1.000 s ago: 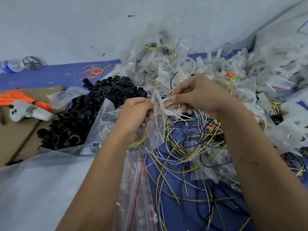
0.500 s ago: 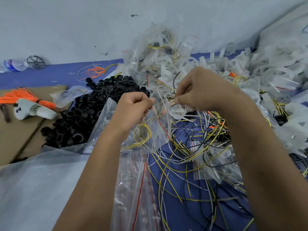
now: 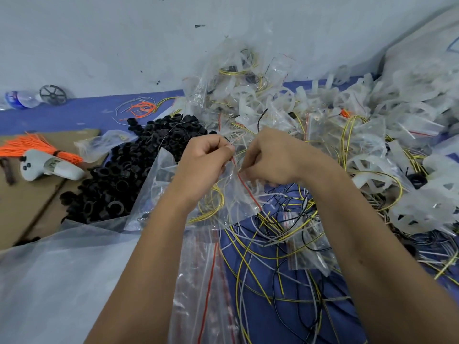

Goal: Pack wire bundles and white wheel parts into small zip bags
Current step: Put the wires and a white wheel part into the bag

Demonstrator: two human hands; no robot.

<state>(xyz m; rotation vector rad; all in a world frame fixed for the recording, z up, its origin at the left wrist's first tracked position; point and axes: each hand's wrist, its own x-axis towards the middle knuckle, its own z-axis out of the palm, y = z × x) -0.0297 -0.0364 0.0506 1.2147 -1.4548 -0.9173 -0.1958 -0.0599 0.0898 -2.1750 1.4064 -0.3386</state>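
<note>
A small clear zip bag (image 3: 233,194) with a red seal line hangs between my hands at the centre. A coil of yellow wire (image 3: 214,202) shows through its plastic. My left hand (image 3: 203,165) pinches the bag's top edge on the left. My right hand (image 3: 270,157) pinches the same edge just to the right, the fingertips nearly touching. Loose yellow, black and white wires (image 3: 280,256) lie under and in front of the bag. White wheel parts (image 3: 387,125), some in filled bags, are heaped at the back right.
A heap of black rings (image 3: 111,182) lies left of my hands. Orange wires (image 3: 32,145) and a white controller (image 3: 47,166) rest on cardboard at far left. Empty zip bags (image 3: 206,281) and a big clear sheet (image 3: 57,281) lie in front. A wall closes the back.
My right hand has slid left and down along the bag's top edge toward my left hand. The bag now hangs lower, with its red seal line slanting down to the right.
</note>
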